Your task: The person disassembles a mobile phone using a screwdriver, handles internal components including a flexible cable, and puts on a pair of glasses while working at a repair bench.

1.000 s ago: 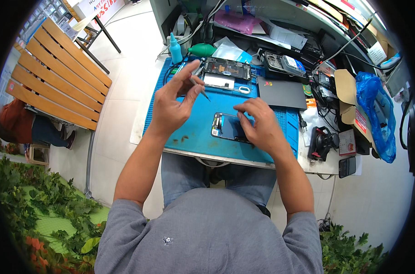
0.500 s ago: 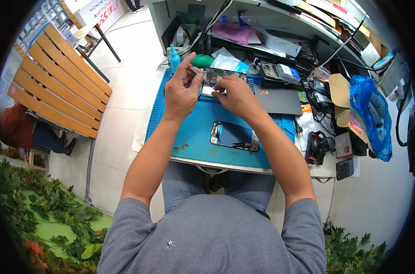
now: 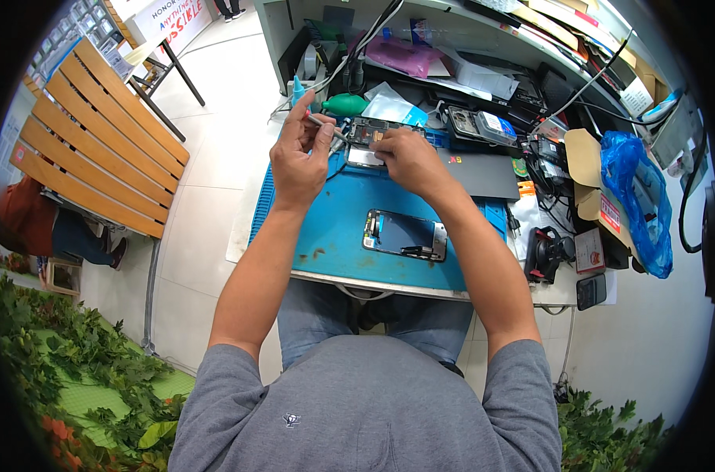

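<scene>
A: In the head view, where does the opened phone (image 3: 363, 134) lie from your fingers?

B: It is toward the far side of the blue mat (image 3: 334, 224), ahead and to the right of your left hand (image 3: 301, 161). Its long axis runs roughly left to right, across your line of reach.

A: Which of your hands is nearer?

B: Your right hand (image 3: 414, 161). Its fingertips sit close together over the phone's near side, hiding some of it; whether they touch it or pinch something small, I cannot tell.

A: And your left?

B: Your left thumb and fingers hold a slim tool (image 3: 316, 120), slanting down to the right toward the phone's left end. A silver-white part (image 3: 363, 158) lies just on your side of the phone. The loose screen panel (image 3: 404, 231) is nearer your body, between your forearms, also lengthwise left to right.
</scene>
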`<state>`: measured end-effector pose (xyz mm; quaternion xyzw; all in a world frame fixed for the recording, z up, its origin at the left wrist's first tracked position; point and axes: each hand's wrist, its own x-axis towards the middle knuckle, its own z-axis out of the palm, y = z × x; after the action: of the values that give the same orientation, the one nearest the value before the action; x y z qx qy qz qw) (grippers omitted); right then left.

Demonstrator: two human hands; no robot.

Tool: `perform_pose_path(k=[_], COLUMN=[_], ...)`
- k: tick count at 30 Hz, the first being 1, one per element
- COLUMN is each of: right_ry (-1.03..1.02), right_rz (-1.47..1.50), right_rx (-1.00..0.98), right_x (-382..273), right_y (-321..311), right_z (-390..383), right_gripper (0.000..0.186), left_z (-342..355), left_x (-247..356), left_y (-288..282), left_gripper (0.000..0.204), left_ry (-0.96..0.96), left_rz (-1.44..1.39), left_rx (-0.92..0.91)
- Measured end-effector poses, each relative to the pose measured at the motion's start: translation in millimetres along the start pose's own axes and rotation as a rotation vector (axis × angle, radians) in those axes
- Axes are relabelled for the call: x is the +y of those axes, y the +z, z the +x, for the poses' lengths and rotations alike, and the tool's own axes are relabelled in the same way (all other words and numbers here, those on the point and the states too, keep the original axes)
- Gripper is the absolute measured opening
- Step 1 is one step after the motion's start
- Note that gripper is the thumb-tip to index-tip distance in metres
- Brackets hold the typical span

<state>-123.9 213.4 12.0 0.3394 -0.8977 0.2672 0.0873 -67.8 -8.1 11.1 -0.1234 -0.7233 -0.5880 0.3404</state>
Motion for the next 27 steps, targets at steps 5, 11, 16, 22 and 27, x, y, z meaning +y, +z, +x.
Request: perform_pose_path(k=[5, 11, 16, 22, 27], right_ry=[0.026, -0.005, -0.026, -0.061, -0.056], right_rz=[0.126, 0.063, 0.031, -0.106, -0.082], right_rx=[0.031, -0.001, -0.130, -0.078, -0.072], right_x=[-6.5, -28.2, -47.7, -59.8, -60.6], right_y=[-16.9, -42.4, -29.1, -14.8, -13.2], right_z=[-1.9, -70.6, -121.2, -135.4, -135.4], right_gripper=[0.018, 0.021, 0.036, 0.050, 0.049], left_z=[-1.3, -34.2, -44.5, -51.6, -58.0], left_x=[5.5, 29.7, 42.6, 35.4, 31.2], left_y=[-8.3, -37.9, -19.7, 7.2, 5.0], left_gripper=[0.060, 0.068, 0.074, 0.078, 0.077], left_ry=[0.010, 0.006, -0.075, -0.079, -0.046], left_rz=[0.025, 0.307, 0.119, -0.046, 0.038], left_rx=[0.006, -0.422, -0.401, -0.437, -0.462])
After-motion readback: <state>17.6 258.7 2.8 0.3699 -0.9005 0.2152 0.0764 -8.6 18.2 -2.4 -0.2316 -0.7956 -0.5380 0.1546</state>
